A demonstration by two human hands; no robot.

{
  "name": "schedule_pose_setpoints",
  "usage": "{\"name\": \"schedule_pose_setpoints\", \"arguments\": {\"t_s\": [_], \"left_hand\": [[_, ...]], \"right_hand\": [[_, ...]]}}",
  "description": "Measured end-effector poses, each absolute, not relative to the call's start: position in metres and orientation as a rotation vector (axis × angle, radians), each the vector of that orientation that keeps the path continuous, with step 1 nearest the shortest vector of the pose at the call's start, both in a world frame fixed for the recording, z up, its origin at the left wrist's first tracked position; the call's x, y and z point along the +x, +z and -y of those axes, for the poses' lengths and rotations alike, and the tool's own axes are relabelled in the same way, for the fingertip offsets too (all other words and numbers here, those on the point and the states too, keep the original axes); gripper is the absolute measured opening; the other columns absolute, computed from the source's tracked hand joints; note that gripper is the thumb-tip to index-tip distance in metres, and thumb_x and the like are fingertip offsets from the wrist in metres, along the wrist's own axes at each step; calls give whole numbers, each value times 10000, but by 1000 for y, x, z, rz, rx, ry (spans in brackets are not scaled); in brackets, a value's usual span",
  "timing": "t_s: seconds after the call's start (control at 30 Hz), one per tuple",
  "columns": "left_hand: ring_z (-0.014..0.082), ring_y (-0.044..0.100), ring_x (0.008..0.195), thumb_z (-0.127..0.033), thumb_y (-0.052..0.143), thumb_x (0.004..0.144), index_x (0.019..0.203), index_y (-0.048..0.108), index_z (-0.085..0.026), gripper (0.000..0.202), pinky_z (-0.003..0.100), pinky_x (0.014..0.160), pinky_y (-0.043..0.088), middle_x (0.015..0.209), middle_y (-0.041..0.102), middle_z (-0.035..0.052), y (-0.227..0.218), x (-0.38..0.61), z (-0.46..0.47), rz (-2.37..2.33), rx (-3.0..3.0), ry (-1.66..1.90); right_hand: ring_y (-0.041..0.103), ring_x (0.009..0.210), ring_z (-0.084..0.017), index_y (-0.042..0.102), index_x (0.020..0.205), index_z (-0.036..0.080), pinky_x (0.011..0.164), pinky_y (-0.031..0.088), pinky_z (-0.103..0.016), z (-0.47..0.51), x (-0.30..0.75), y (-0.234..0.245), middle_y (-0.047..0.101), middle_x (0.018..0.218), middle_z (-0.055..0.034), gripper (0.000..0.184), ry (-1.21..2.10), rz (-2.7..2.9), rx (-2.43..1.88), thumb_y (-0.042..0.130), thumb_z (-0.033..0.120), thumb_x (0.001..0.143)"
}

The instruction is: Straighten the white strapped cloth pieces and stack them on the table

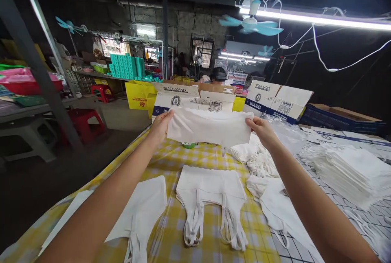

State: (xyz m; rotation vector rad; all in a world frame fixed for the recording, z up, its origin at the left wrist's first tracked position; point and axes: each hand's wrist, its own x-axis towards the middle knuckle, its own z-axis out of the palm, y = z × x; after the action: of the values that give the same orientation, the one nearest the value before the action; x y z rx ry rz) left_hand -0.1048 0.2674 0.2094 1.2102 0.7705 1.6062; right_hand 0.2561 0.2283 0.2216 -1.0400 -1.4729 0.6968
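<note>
I hold a folded white garment [210,126] stretched out in the air above the table. My left hand [161,126] pinches its left edge and my right hand [259,129] pinches its right edge. Below it, flat on the yellow checked tablecloth [210,222], lies a white strapped top [210,198] with its straps pointing toward me. Another white garment [143,210] rests under my left forearm, and a third [275,206] lies under my right forearm.
A loose heap of white garments [253,157] sits behind the right hand. A tall stack of folded white pieces [351,173] stands at the right. Blue-and-white cardboard boxes [195,98] line the table's far edge. Red stools [87,122] stand on the floor at left.
</note>
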Motion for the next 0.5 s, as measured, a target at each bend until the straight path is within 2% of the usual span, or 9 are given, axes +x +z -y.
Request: {"name": "schedule_pose_setpoints", "arguments": {"t_s": [0.2, 0.37, 0.5], "left_hand": [[193, 645, 711, -543, 735, 596, 857, 636, -106, 519, 295, 656, 518, 743, 691, 58, 224, -115, -272, -740, 1224, 1690], [174, 645, 720, -501, 744, 612, 914, 659, -110, 501, 235, 610, 495, 803, 709, 53, 213, -152, -234, -812, 1216, 1776], [170, 653, 705, -462, 748, 631, 989, 671, -131, 494, 210, 564, 498, 856, 725, 59, 199, -206, -166, -1047, 1176, 1795]], "right_hand": [[511, 521, -96, 671, 758, 146, 501, 392, -206, -242, 242, 239, 622, 606, 11, 446, 733, 1413, -1041, 694, 568, 614], [521, 547, -111, 649, 753, 145, 518, 396, -219, -221, 211, 229, 612, 618, -2, 440, 836, 1552, -1020, 646, 580, 685], [520, 586, -118, 625, 693, 159, 567, 403, -231, -180, 174, 218, 608, 634, -7, 374, 974, 1756, -988, 610, 525, 772]]}}
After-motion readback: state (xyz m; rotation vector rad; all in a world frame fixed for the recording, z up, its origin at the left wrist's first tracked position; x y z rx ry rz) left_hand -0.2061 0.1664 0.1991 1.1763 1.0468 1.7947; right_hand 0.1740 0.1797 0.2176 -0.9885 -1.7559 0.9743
